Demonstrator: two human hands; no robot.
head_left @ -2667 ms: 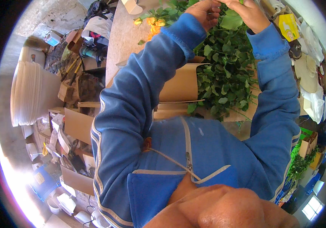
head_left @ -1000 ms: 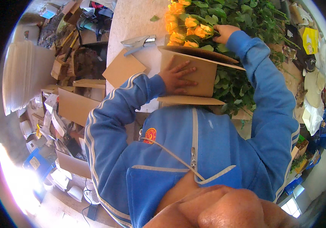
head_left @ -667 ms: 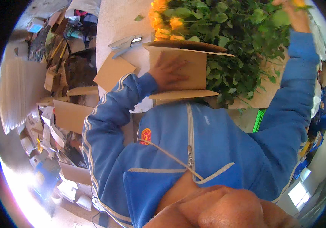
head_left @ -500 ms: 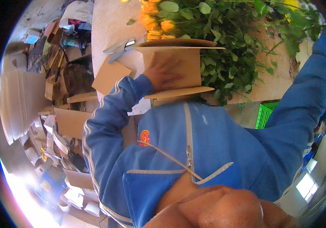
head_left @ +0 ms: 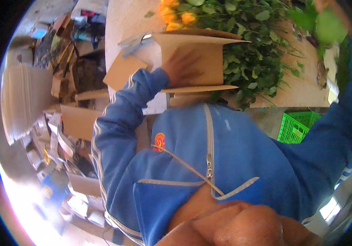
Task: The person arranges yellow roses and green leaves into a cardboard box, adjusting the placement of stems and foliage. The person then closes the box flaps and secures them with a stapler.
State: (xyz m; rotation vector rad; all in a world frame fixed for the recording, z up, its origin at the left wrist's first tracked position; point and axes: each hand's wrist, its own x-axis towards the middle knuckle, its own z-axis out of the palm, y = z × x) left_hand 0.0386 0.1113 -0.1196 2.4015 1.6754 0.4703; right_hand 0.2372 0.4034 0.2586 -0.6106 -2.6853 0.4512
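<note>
My left hand (head_left: 186, 67) lies flat with fingers spread on a creased piece of brown cardboard (head_left: 211, 65), its long edges folded up. Beyond and to the right of the cardboard, orange roses (head_left: 168, 14) with dense green leaves (head_left: 252, 61) lie on the table. At the upper right edge is my right hand (head_left: 343, 18), smeared by motion, its fingers not readable. Blurred green leaves (head_left: 331, 26) hang right beside it; I cannot make out whether it grips their stem.
A grey metallic tool (head_left: 137, 43) and a small cardboard piece (head_left: 124, 69) lie left of the cardboard on the pale table (head_left: 129, 18). A green plastic crate (head_left: 297, 127) stands below the table's near edge. Stacked pale sheets (head_left: 26, 98) and cardboard scraps fill the left.
My right arm has swung outward and up, and leaves beside it now loom large and blurred. The left hand stays on the cardboard. The view has shifted, showing more of the green crate.
</note>
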